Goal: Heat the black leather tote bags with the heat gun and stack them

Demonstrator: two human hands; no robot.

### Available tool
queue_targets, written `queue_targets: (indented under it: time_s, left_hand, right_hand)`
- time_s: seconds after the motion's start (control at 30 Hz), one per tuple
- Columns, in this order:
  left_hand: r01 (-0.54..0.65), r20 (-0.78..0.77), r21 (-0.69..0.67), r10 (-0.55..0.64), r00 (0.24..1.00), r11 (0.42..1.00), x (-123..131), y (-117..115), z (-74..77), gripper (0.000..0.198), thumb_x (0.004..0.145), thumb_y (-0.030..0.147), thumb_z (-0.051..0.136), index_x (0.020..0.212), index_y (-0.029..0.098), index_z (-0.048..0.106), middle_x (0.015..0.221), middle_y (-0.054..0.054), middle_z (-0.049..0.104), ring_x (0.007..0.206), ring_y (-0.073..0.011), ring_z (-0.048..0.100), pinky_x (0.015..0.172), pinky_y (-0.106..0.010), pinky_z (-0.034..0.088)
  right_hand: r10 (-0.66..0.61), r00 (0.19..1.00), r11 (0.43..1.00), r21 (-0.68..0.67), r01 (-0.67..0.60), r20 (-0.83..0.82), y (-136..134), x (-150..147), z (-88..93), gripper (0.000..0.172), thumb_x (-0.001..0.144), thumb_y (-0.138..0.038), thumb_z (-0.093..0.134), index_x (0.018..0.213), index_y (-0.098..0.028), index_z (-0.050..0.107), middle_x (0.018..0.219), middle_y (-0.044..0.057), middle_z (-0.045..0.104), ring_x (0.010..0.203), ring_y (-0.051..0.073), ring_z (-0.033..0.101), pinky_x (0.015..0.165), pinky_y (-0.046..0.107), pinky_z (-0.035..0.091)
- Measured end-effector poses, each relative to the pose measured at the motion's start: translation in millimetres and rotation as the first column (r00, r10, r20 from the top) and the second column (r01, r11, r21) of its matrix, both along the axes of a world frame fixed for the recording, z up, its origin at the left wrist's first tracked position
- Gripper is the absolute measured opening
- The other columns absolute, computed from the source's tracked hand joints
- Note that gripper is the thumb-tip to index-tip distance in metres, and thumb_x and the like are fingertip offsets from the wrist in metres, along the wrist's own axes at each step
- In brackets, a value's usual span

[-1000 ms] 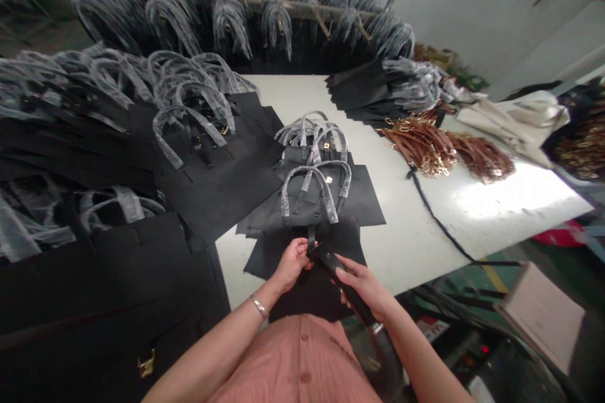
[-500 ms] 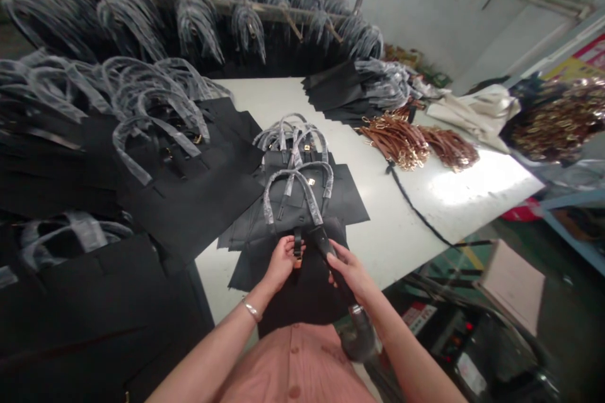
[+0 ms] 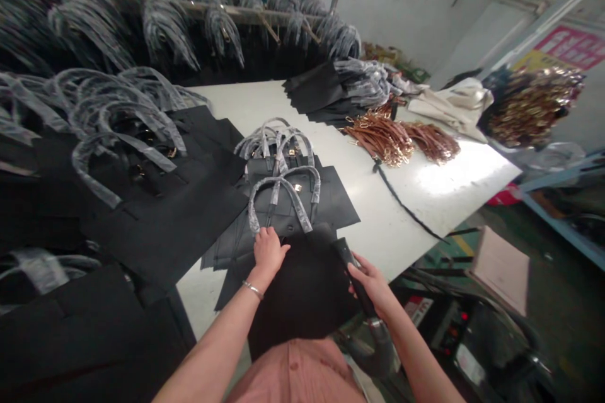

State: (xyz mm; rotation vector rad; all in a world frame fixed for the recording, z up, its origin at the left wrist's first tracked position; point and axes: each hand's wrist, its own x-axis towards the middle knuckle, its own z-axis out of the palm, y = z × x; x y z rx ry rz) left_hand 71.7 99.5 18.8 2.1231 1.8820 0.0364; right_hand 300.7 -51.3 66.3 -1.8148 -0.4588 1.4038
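Black tool (image 3: 363, 300) | right hand (image 3: 372, 282) covers part | left hand (image 3: 268, 254): grip unclear

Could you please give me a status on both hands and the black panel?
Left hand at lower end of wrapped handle; right hand gripping black tool; black panel lying between hands; brown straps off to the side, clear of both hands.
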Motion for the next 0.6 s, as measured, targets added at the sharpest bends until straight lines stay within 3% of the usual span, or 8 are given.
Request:
queue_targets:
  time_s: [0.17, 0.3, 0.43, 0.6]
  left_hand:
    - [0.187, -0.057, -0.067, -0.191, 0.98, 0.98, -7.3, -1.4, -7.9, 0.036, 0.082, 0.034, 0.074, 0.107, 0.013, 0.06, 0.105, -0.013, 0.067, 0.103, -0.0299, 0.062, 0.089, -0.039, 0.047]
    - [0.227, -0.045, -0.042, -0.229, 0.972, 0.973, -3.7, 1.9, -6.2, 0.032, 0.086, 0.033, 0.069, 0.112, 0.018, 0.06, 0.11, -0.01, 0.066, 0.108, -0.0281, 0.06, 0.091, -0.039, 0.045]
    - [0.302, -0.003, 0.072, -0.303, 0.953, 0.951, 16.9, 6.4, -3.8, 0.038, 0.089, 0.034, 0.064, 0.121, 0.016, 0.055, 0.121, -0.013, 0.058, 0.111, -0.0273, 0.056, 0.092, -0.037, 0.044]
    - [0.508, 0.024, 0.106, -0.512, 0.858, 0.855, 45.1, 15.5, -12.7, 0.023, 0.093, 0.03, 0.055, 0.109, 0.015, 0.062, 0.107, -0.014, 0.062, 0.106, -0.028, 0.055, 0.093, -0.04, 0.043]
  right_hand:
    - [-0.022, 1.0, 1.0, -0.001, 0.022, -0.022, -2.4, -6.9, -3.6, 0.067, 0.084, -0.04, 0.068, 0.144, -0.019, 0.046, 0.077, -0.001, 0.063, 0.046, 0.01, 0.058, 0.039, 0.021, 0.042]
    - [-0.048, 0.999, 0.998, 0.033, 0.048, -0.02, 1.5, -7.0, 0.1, 0.069, 0.084, -0.04, 0.069, 0.144, -0.019, 0.045, 0.077, -0.001, 0.063, 0.047, 0.01, 0.058, 0.04, 0.021, 0.043]
    - [-0.072, 0.997, 0.995, 0.062, 0.073, -0.004, 6.1, -7.4, 8.7, 0.069, 0.084, -0.04, 0.069, 0.145, -0.019, 0.044, 0.077, -0.001, 0.063, 0.047, 0.01, 0.058, 0.04, 0.021, 0.043]
    - [-0.03, 0.999, 0.997, 0.076, 0.033, -0.04, 11.0, -18.7, 14.4, 0.067, 0.086, -0.035, 0.067, 0.146, -0.019, 0.042, 0.072, -0.004, 0.06, 0.046, 0.01, 0.057, 0.039, 0.021, 0.042]
